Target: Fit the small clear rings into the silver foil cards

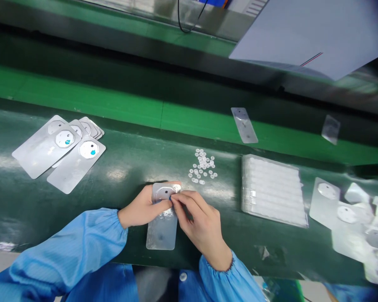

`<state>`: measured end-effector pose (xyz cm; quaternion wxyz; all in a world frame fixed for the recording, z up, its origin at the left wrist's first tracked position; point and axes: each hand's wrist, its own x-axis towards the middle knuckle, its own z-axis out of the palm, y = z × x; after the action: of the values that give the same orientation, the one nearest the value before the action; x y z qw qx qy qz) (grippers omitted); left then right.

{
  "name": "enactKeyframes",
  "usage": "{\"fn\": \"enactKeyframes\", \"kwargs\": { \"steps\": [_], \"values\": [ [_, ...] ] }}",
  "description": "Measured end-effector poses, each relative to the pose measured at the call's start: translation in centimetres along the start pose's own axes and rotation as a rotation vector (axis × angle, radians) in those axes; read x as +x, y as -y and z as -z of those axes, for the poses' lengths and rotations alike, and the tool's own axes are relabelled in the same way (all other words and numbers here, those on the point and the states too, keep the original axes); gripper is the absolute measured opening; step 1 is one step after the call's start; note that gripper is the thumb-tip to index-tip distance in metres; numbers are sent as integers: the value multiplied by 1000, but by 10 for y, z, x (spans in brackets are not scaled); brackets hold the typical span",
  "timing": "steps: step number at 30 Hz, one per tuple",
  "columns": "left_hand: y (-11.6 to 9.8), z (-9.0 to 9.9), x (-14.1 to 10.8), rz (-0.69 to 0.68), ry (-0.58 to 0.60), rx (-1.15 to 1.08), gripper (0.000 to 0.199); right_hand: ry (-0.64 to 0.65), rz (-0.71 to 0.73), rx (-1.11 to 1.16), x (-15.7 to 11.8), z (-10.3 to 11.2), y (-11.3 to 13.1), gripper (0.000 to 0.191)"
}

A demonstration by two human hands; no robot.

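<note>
A silvery rectangular plate with a rounded label and a small dark dot near its top lies in front of me, close to the table's near edge. My left hand grips its upper left side, the thumb across the front. My right hand is at the plate's upper right, thumb and index finger pinched on a small blue piece against the label. The fingertips hide most of that piece. Small clear round discs lie scattered beyond my right hand.
Several plates with white round labels overlap at the left. A clear tray with white rows sits right of the discs. More plates are heaped at the far right. One plate lies on the green ledge.
</note>
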<state>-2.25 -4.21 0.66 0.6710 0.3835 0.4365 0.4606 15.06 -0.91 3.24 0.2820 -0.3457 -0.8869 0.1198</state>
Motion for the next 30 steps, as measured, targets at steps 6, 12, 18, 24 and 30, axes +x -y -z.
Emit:
{"fn": "enactKeyframes", "kwargs": {
  "steps": [6, 12, 18, 24, 30],
  "values": [
    [2, 0, -1, 47, -26, -33, 54, -12, 15, 11, 0, 1, 0, 9],
    [1, 0, -1, 49, -43, -39, 53, -12, 41, 18, -2, 1, -2, 9],
    [1, 0, 0, 29, -47, -66, 53, -46, 83, -1, -4, 2, -3, 10],
    [-1, 1, -1, 70, -52, -74, 59, -45, 115, 29, -6, 2, -5, 15],
    [-2, -1, -1, 100, -10, -179, 67, -62, 106, 31, -11, -1, -7, 16]
  ]
}}
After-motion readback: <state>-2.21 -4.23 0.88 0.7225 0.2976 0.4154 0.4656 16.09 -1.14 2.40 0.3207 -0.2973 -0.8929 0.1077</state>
